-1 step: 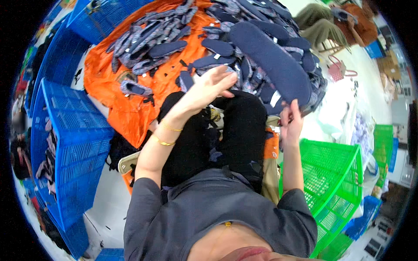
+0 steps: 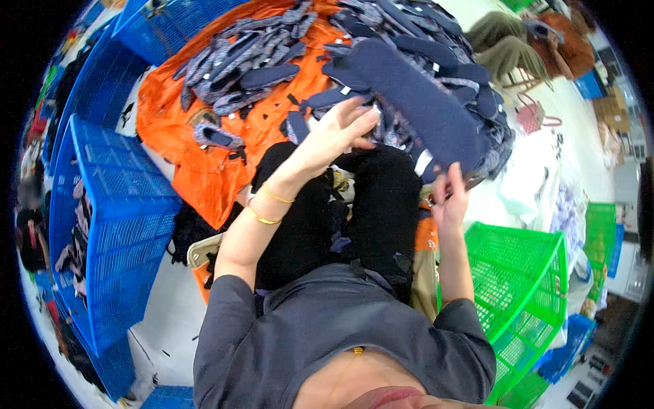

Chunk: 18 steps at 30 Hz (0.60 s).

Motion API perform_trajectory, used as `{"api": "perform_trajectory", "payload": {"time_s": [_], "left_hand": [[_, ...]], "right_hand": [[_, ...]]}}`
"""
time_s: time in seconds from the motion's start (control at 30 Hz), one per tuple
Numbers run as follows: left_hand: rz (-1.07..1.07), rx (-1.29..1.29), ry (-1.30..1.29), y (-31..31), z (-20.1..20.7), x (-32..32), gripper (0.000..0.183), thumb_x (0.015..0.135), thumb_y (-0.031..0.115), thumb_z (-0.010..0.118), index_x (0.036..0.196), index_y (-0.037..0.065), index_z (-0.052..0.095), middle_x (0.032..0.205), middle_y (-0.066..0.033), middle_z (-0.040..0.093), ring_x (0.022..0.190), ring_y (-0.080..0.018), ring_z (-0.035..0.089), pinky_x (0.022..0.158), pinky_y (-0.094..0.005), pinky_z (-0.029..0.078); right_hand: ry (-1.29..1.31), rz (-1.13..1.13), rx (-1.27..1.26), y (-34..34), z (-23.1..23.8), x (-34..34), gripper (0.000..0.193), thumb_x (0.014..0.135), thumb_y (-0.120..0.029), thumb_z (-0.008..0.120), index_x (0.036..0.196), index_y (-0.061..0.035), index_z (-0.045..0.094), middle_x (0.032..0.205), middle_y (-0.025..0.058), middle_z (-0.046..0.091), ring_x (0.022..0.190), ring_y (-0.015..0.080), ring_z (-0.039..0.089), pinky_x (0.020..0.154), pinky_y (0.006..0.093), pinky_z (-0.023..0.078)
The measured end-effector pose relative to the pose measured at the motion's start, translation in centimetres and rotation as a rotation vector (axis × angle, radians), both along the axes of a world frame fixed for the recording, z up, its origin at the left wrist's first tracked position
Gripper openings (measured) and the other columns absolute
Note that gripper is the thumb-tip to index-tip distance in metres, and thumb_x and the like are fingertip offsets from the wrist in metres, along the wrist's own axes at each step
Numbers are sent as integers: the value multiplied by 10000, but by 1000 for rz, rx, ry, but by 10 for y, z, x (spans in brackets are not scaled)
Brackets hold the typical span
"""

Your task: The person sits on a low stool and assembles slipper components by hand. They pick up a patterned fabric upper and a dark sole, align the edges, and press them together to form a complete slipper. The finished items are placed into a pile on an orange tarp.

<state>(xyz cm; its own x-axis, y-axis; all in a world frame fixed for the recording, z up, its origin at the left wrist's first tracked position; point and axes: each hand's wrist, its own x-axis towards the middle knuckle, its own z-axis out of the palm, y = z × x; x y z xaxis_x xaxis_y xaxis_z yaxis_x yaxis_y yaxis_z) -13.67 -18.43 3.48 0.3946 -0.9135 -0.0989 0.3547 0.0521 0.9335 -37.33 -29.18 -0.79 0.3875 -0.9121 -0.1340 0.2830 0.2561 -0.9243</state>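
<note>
A large-looking navy slipper (image 2: 419,102), its sole toward me and somewhat blurred, is above a heap of patterned slippers (image 2: 436,41) in front of my knees. A small white tag sticks out at its near end. My right hand (image 2: 451,198) is just below that end, fingertips close to it; whether they touch it I cannot tell. Its fingers are curled, with something small and dark between them that is unclear. My left hand (image 2: 338,133) is over my knees, left of the slipper, fingers apart and holding nothing.
An orange sheet (image 2: 197,170) lies under a second slipper pile (image 2: 238,61) and a single slipper (image 2: 216,135). Blue crates (image 2: 129,225) line the left; a green crate (image 2: 511,273) is beside my right forearm. Another person (image 2: 504,48) sits at the far right.
The navy slipper has shifted slightly left and blurred. My right hand has dropped a little toward me, away from its near end. My left hand keeps its spread pose.
</note>
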Motion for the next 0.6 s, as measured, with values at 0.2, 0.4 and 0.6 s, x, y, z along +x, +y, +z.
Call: {"api": "perform_trajectory", "payload": {"time_s": [0.2,0.4,0.6], "left_hand": [[182,-230,-29,43,17,31,360,863,135,708,1169,20,559,1054,-48,650,945,-120,604,832,-259,487],[148,-189,-1044,85,-6,11,310,728,0,713,1028,62,667,1014,-69,685,917,-202,658,798,-311,517],[141,-276,-1314,97,-45,-26,432,612,-38,689,1026,78,645,1043,-50,680,972,-234,653,787,-338,523]], "right_hand": [[272,422,-162,50,20,11,193,946,-124,583,1083,11,576,868,73,684,446,38,431,398,182,302],[276,402,-283,47,35,28,202,959,-147,582,1129,-39,593,836,-39,626,526,-12,402,451,161,295],[311,763,-686,51,55,51,434,794,-89,732,1195,-19,580,883,-40,414,676,41,373,623,163,327]]}}
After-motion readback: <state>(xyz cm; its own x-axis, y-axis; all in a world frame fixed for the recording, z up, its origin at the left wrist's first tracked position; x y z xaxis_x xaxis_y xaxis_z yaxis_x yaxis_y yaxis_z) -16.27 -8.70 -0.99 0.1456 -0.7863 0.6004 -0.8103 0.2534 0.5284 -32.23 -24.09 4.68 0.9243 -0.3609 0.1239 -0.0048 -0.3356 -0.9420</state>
